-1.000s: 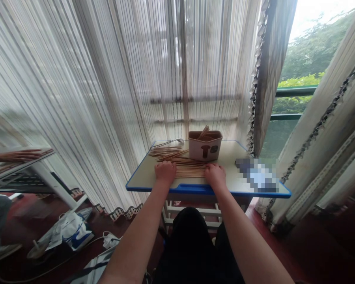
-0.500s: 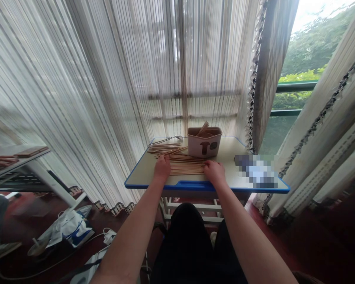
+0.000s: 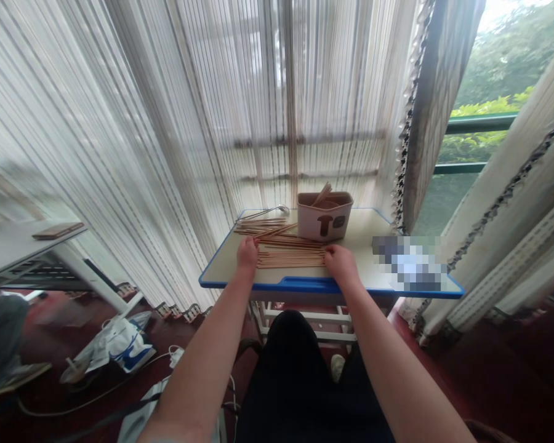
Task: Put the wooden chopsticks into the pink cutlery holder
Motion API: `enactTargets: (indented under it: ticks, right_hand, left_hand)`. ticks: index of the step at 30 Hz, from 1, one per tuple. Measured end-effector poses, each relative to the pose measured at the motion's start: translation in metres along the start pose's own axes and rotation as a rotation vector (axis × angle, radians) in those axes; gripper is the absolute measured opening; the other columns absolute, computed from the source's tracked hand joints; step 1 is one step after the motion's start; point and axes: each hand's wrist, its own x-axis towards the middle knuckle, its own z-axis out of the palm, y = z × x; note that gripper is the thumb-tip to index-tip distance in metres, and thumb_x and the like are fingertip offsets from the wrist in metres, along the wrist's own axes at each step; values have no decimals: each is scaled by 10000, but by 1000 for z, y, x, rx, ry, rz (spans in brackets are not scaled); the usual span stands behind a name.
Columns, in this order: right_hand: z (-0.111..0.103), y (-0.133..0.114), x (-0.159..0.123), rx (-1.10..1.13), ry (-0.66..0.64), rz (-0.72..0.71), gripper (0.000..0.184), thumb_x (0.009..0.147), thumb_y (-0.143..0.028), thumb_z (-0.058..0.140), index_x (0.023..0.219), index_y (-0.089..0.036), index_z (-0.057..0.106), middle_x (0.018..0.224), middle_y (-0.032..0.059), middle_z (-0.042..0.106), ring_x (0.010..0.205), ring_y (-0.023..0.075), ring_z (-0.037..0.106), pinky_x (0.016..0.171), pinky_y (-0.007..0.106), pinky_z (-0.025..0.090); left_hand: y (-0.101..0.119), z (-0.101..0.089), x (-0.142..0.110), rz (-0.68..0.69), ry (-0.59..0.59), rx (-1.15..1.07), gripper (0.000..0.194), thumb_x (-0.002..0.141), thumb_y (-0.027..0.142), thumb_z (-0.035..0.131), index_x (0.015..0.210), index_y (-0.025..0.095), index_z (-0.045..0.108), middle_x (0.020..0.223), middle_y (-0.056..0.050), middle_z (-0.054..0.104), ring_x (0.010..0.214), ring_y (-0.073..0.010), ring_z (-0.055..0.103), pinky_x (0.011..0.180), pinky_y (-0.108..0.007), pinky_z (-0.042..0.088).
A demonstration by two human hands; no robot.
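Note:
Several thin wooden chopsticks (image 3: 290, 259) lie side by side in a row across the small table (image 3: 219, 269). My left hand (image 3: 248, 253) is closed at their left ends, its fingers curled and partly hidden. At the right ends, my right hand (image 3: 341, 264) pinches with thumb and fingers. Just beyond the row lie more chopsticks (image 3: 263, 232), some crossing at a slant. Behind them stands a pale bin (image 3: 314, 226) with a brown print, and a few light sticks (image 3: 324, 194) poke up from it.
A metal utensil with a round head (image 3: 282, 210) lies at the table's back left. A blurred-out item (image 3: 410, 263) is at the right. Another table (image 3: 28, 246) stands to the left, with a person's leg (image 3: 2, 332) below. Bags (image 3: 124, 344) and cables lie on the floor. Curtains hang behind.
The view has shifted slightly, so the table appears a little farther right. Both hands stay at the ends of the row. Brown shapes on the left-hand table no longer show.

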Motion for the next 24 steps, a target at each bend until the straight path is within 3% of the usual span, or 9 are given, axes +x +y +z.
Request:
enactTargets:
  ticks: [9,16,24]
  right_hand:
    - [5,0,2,-42,-3,-43,302,754,-196,439,909,-148,694,912,92,677,916,207,567,878,289,356]
    - [7,3,4,-66,-52,-19,299,754,-192,453,944,-177,684,924,95,655,941,216,543,882,315,334]
    - [14,10,7,-11,-45,-37,306,803,-172,412,939,-197,684,952,100,644,972,220,527,905,346,325]
  left_hand:
    - [2,-4,-1,-144,-87,-288,220,853,366,392,803,176,492,795,-59,638,742,-125,621,741,-280,492]
    - [4,-3,-5,-124,-136,-294,246,861,330,376,777,141,509,716,-55,623,711,-128,623,730,-295,494]
    - [-3,-1,-2,-24,-152,-197,257,857,348,371,778,156,523,797,-63,621,800,-140,624,759,-297,484]
